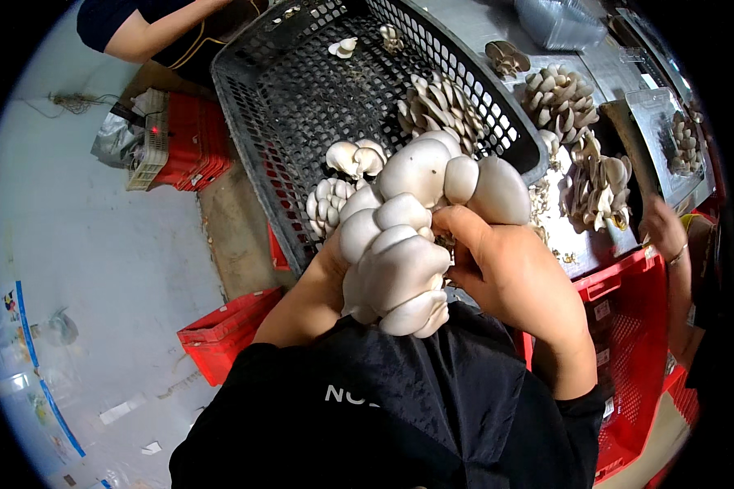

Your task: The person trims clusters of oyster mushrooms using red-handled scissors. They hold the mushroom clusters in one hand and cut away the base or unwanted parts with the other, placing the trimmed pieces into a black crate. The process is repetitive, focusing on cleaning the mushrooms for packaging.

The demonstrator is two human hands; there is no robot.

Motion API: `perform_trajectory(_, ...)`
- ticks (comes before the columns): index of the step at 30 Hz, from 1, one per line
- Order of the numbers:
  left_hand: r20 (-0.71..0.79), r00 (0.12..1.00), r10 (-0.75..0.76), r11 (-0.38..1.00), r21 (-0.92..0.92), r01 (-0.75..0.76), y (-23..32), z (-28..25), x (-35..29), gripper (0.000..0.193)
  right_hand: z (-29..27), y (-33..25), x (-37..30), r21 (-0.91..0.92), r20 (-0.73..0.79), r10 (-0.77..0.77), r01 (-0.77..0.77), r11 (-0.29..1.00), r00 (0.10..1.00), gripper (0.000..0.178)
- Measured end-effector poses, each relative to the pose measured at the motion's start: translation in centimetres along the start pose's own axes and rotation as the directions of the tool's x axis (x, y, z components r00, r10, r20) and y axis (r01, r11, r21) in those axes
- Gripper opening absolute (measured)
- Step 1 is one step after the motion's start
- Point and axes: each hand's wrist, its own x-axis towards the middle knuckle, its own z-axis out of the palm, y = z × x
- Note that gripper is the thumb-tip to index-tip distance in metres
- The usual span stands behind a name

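Observation:
A big cluster of pale grey oyster mushrooms (400,261) is held up in front of my chest, over the near end of a black perforated crate (294,102). My left hand (331,262) grips it from the left side and below, its fingers hidden behind the caps. On the other side my right hand (485,248) is closed, thumb and fingers pressed in at the stems between the caps. In the crate lie a larger mushroom cluster (440,106), smaller ones near my left hand (357,158), and a few small pieces farther back.
Right of the crate, a metal table carries mushroom clusters (559,102), scattered trimmings and clear plastic trays (559,23). A red crate (640,350) stands at my right, another (228,330) at my left. One co-worker's hand (665,228) is at the right; another person's arm (159,33) is upper left.

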Motion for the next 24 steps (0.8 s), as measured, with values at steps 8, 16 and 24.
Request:
perform_trajectory(8, -0.127, 0.989, -0.081, 0.991, -0.116, 0.066, 0.0, 1.2, 1.1, 0.033, 0.3, 0.3, 0.8, -0.237, -0.046, -0.045, 0.033, 0.971, 0.998, 0.052)
perform_trajectory(16, 0.055, 0.876, -0.480, 0.874, -0.054, 0.482, 2.0, 1.5, -1.4, 0.036, 1.9, 2.4, 0.5, -0.103, -0.220, -0.269, 0.251, 0.962, 0.938, 0.027)
perform_trajectory(24, 0.021, 0.997, -0.078, 0.995, 0.062, 0.077, 0.1, -0.1, 0.6, 0.029, 2.2, 1.5, 0.6, -0.107, -0.356, -0.265, 0.242, 0.964, 0.896, 0.048)
